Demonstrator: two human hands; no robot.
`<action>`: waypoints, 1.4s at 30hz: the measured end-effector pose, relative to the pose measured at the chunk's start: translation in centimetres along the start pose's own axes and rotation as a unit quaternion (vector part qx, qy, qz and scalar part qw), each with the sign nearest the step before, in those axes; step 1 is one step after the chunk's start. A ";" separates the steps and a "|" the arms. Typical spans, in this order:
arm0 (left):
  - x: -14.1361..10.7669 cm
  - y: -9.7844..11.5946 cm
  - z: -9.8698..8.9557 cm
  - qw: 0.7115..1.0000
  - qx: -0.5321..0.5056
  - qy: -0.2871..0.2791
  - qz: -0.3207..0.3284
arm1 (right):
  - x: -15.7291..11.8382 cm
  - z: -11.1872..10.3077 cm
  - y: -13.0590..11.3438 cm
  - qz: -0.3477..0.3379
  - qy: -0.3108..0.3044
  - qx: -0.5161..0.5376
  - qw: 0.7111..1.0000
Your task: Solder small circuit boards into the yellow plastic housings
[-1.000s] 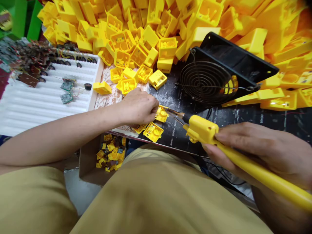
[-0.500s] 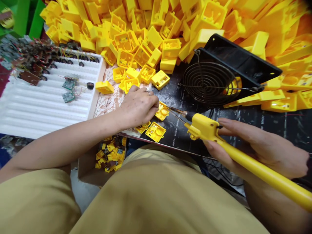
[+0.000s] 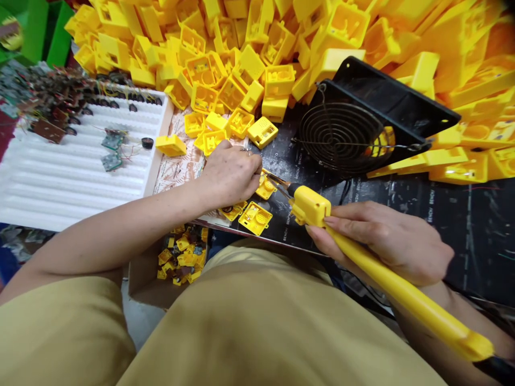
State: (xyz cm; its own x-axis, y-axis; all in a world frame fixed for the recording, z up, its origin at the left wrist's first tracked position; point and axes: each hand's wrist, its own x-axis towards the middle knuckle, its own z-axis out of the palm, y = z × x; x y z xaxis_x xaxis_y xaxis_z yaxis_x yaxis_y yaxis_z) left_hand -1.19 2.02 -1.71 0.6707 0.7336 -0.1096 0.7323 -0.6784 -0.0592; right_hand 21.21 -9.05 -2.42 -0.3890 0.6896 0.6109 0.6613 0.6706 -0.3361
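Well left of the small yellow plastic casing (image 3: 265,187), a white corrugated foam tray (image 3: 72,177) holds small green circuit boards with thin wires (image 3: 111,162), and a dark heap of wired boards lies along its far edge. A squat black cylinder (image 3: 147,142) and a yellow plastic box (image 3: 171,145) sit closer to the casing, and a cardboard box of mixed yellow pieces (image 3: 181,254) lies below and left of it.

The left hand (image 3: 230,174) is curled over, its ringed fingers close together and reaching down to the casing's edge; whether they pinch it is hidden behind the hand. Just below the casing lies an open square yellow casing (image 3: 255,218). Beyond it rises a large heap of yellow plastic housings (image 3: 241,69).

Right of the casing, the right hand (image 3: 382,241) grips a yellow-handled soldering iron (image 3: 309,206) between thumb and fingers, its thin metal tip right at the casing. Farther right, a black fan with a wire guard (image 3: 341,128) stands on a black printed bench mat (image 3: 462,241).
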 end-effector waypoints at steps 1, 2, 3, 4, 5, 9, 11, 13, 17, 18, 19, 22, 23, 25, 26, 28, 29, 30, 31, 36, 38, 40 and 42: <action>0.0 0.0 0.0 1.000 0.003 0.002 0.004 | 0.3 0.0 0.0 -0.010 -0.002 0.007 1.000; 0.0 0.0 0.0 1.000 0.004 0.003 0.008 | 0.6 0.0 -0.1 -0.018 -0.005 0.013 1.000; 0.1 0.1 0.0 1.000 0.006 0.003 0.011 | 0.9 0.0 -0.1 -0.025 -0.007 0.018 1.000; 0.1 0.1 0.0 1.000 0.006 0.004 0.012 | 1.1 -0.1 -0.2 -0.031 -0.009 0.020 0.999; 0.1 0.1 0.0 1.000 0.005 0.005 0.012 | 1.1 -0.3 -0.3 -0.036 -0.013 0.022 0.999; 0.2 0.1 0.0 1.000 -0.010 0.004 0.004 | 0.6 -1.4 -0.4 0.044 -0.045 -0.008 0.998; 0.3 0.1 0.0 1.000 -0.016 0.000 -0.001 | 0.3 -1.6 -0.3 0.087 -0.041 -0.019 0.995; 0.3 0.1 -0.1 1.000 -0.020 -0.003 -0.006 | 0.3 -1.5 -0.2 0.090 -0.022 -0.010 0.996; 0.2 0.0 -0.2 1.000 -0.022 0.003 -0.008 | 0.5 -1.3 -0.1 0.073 0.017 0.011 0.997; 0.2 0.0 -0.2 1.000 -0.021 0.005 -0.008 | 0.5 -1.4 0.0 0.072 0.017 0.008 0.997; 0.2 0.0 -0.2 1.000 -0.020 0.007 -0.009 | 0.4 -1.5 0.0 0.069 0.009 0.004 0.998; 0.3 0.2 -0.1 1.000 -0.024 -0.002 -0.014 | 0.4 -1.9 0.0 0.055 -0.025 -0.010 0.998; 0.4 0.3 0.0 0.999 -0.027 -0.008 -0.017 | 0.5 -2.0 -0.1 0.048 -0.027 -0.018 0.998; 0.3 0.3 -0.2 0.999 -0.037 -0.020 -0.017 | 0.9 -2.0 -0.3 0.030 -0.034 -0.040 0.998; 0.2 0.2 -0.4 0.999 -0.044 -0.019 -0.012 | 1.1 -1.9 -0.4 0.019 -0.038 -0.047 0.998; -0.8 -0.1 -1.0 0.998 -0.058 0.015 -0.005 | 1.4 -1.6 -0.4 -0.007 -0.040 -0.037 0.998; -1.6 -0.4 -1.3 0.997 -0.063 0.041 -0.009 | 1.4 -1.4 -0.2 -0.013 -0.043 -0.024 0.999; -2.7 -0.8 -1.6 0.995 -0.065 0.066 -0.019 | 1.3 -1.2 0.0 -0.013 -0.050 -0.008 0.999; -3.9 -1.2 -1.8 0.994 -0.066 0.083 -0.038 | 1.2 -1.0 0.2 -0.011 -0.065 0.012 0.998; -10.1 -1.8 -0.1 0.990 -0.069 0.033 -0.122 | 1.4 0.7 1.8 -0.057 -0.136 0.064 0.987; -11.3 -1.0 1.1 0.990 -0.091 0.021 -0.108 | 2.4 2.1 2.0 -0.055 -0.120 0.025 0.991; -11.6 0.3 1.8 0.989 -0.123 0.024 -0.074 | 3.5 3.7 2.0 -0.033 -0.118 -0.008 0.992; -11.5 1.4 1.9 0.989 -0.147 0.023 -0.021 | 4.2 5.0 2.2 -0.019 -0.148 -0.009 0.989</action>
State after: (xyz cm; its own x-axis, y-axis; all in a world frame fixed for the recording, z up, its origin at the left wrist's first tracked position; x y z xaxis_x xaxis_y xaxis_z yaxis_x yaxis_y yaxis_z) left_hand -8.12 -7.45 -2.43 0.6384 0.7667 -0.0673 0.7577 -0.6108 0.2299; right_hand 17.83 -3.34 -4.17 -0.5818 0.7159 0.3860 0.6530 0.6941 -0.3031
